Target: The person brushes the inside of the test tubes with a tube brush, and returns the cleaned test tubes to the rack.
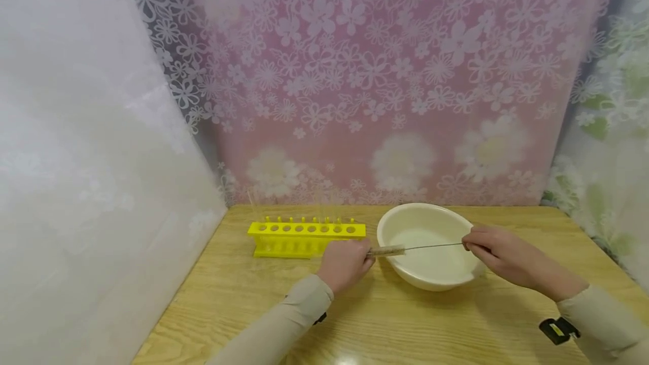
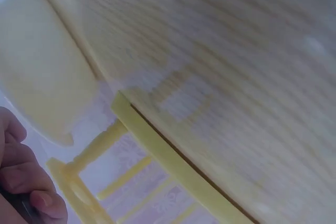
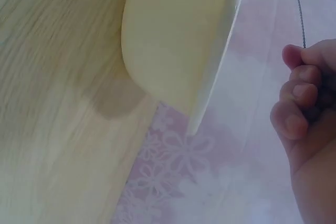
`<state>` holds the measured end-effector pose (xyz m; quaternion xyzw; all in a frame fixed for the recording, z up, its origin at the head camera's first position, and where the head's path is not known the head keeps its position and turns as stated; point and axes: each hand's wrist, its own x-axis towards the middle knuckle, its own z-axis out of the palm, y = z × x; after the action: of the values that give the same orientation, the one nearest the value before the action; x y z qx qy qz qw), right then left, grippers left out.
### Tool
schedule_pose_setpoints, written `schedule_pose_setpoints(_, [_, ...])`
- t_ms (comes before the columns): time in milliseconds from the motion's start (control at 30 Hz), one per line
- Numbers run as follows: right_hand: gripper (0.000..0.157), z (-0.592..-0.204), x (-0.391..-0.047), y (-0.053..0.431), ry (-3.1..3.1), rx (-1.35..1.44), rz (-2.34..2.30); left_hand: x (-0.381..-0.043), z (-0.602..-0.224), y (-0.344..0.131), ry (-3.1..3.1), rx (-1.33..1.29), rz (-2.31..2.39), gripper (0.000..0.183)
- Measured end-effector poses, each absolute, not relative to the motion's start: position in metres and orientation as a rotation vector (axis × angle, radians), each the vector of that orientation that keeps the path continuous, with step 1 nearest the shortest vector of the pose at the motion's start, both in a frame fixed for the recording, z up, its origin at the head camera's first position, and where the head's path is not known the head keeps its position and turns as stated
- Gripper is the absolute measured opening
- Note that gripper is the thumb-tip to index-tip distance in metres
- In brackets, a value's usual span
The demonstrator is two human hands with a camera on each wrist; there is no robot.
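Note:
My left hand (image 1: 346,263) curls round what looks like a clear test tube, mostly hidden by the fingers. The pale bristles of a test tube brush (image 1: 389,250) show at its right side; the glass around them is hard to make out. My right hand (image 1: 499,252) pinches the thin twisted wire handle (image 1: 433,246) between thumb and forefinger, and the wire runs level over a cream basin (image 1: 428,280). In the right wrist view the wire (image 3: 298,9) rises from the pinching fingertips. Something dark (image 2: 22,205) shows by the left fingers in the left wrist view.
Just behind my left hand stands a yellow test tube rack (image 1: 306,231) with a few clear tubes (image 1: 253,203) in it. The wooden table (image 1: 385,331) meets a flowered pink curtain (image 1: 355,72) at the back. Pale sheets hang at both sides.

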<state>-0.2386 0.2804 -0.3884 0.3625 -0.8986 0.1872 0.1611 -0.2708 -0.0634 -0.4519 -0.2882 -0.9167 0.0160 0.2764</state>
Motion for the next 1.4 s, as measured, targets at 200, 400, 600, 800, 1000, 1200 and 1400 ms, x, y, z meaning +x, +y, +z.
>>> schedule_pose_setpoints(200, [0.017, -0.382, -0.241, 0.295, -2.625, 0.958, 0.515, -0.272, -0.450, -0.068, -2.462, -0.800, 0.016, 0.021])
schedule_pose_setpoints(400, [0.020, -0.383, -0.244, 0.322, -2.594, 0.851, 0.464, -0.273, -0.451, -0.074, -2.495, -0.759, -0.021, 0.035])
schedule_pose_setpoints(600, [0.019, -0.386, -0.246, 0.342, -2.639, 0.786, 0.470, -0.273, -0.452, -0.074, -2.422, -0.766, 0.006, 0.038])
schedule_pose_setpoints(800, [0.019, -0.388, -0.243, 0.365, -2.650, 0.673, 0.447, -0.275, -0.450, -0.074, -2.466, -0.744, -0.049, 0.033])
schedule_pose_setpoints(1000, [0.019, -0.396, -0.245, 0.377, -2.607, 0.621, 0.397, -0.274, -0.445, -0.075, -2.476, -0.713, -0.023, 0.031])
schedule_pose_setpoints(1200, [0.017, -0.403, -0.246, 0.375, -2.589, 0.575, 0.372, -0.276, -0.444, -0.071, -2.420, -0.721, 0.023, 0.037])
schedule_pose_setpoints(1400, [0.019, -0.407, -0.248, 0.375, -2.624, 0.535, 0.401, -0.278, -0.444, -0.066, -2.417, -0.718, 0.107, 0.037])
